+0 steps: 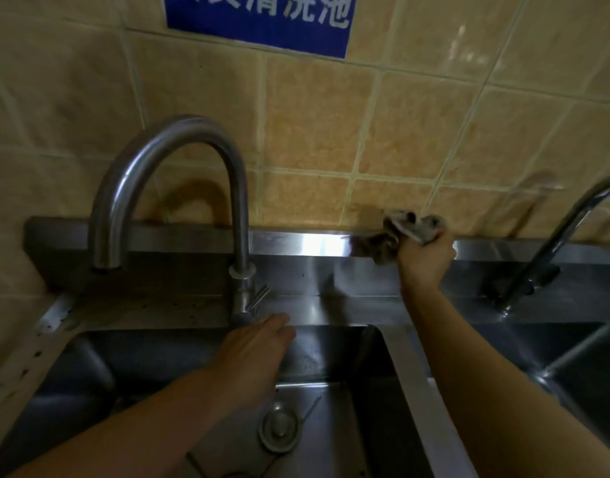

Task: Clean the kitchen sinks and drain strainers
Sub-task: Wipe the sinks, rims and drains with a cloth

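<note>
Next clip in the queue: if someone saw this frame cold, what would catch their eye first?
Probably the tall curved stainless-steel faucet arching over the left steel sink basin, with the round metal drain strainer on its floor. Next, the right hand gripping a crumpled grey cloth against the steel backsplash ledge. The left hand reaches flat-fingered toward the faucet base, and a blue sign with white characters sits high on the tan tiled wall.

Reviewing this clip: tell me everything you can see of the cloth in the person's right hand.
The cloth is a grey-brown rag, crumpled and bunched, soft fabric by its look, with a paler fold showing on top. The right hand grips it in a fist; folds stick out above the fingers and a wad hangs out to the left. It is pressed against the top of the steel backsplash ledge, where that meets the tiled wall.
</note>
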The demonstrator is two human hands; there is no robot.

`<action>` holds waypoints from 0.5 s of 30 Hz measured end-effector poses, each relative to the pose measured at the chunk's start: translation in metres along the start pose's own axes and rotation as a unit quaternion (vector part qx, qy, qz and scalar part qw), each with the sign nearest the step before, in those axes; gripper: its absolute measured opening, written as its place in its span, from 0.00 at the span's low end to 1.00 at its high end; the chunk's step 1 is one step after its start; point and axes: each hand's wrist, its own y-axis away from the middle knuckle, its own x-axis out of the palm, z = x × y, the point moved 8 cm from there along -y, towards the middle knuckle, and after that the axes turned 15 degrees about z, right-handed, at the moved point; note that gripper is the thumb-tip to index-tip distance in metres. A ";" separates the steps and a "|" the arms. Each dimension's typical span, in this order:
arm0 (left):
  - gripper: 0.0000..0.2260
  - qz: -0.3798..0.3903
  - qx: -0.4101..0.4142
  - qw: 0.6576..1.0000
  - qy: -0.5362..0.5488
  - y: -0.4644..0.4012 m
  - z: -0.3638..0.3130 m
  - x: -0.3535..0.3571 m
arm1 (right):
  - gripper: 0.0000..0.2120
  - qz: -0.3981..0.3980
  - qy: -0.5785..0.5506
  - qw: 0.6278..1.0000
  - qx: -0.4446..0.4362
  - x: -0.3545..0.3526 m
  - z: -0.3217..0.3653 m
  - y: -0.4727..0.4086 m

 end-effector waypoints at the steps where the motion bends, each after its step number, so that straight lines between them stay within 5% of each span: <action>1: 0.22 -0.006 0.002 1.000 -0.007 -0.002 -0.002 -0.003 | 0.13 -0.019 -0.018 1.000 -0.005 -0.001 0.004 -0.007; 4: 0.17 -0.012 0.011 1.000 -0.022 -0.009 -0.005 -0.005 | 0.20 0.027 0.023 0.999 -0.007 0.010 -0.006 -0.017; 8: 0.21 -0.002 0.024 1.000 -0.020 -0.018 0.000 0.007 | 0.26 0.096 0.300 0.947 -0.062 0.028 -0.037 -0.008; 11: 0.25 0.003 0.034 0.999 -0.009 -0.021 0.003 0.013 | 0.26 0.131 0.339 0.919 -0.153 0.045 -0.039 -0.002; 15: 0.21 0.000 0.030 1.000 -0.006 -0.022 0.009 0.010 | 0.31 0.146 0.357 0.913 -0.131 0.065 -0.049 0.004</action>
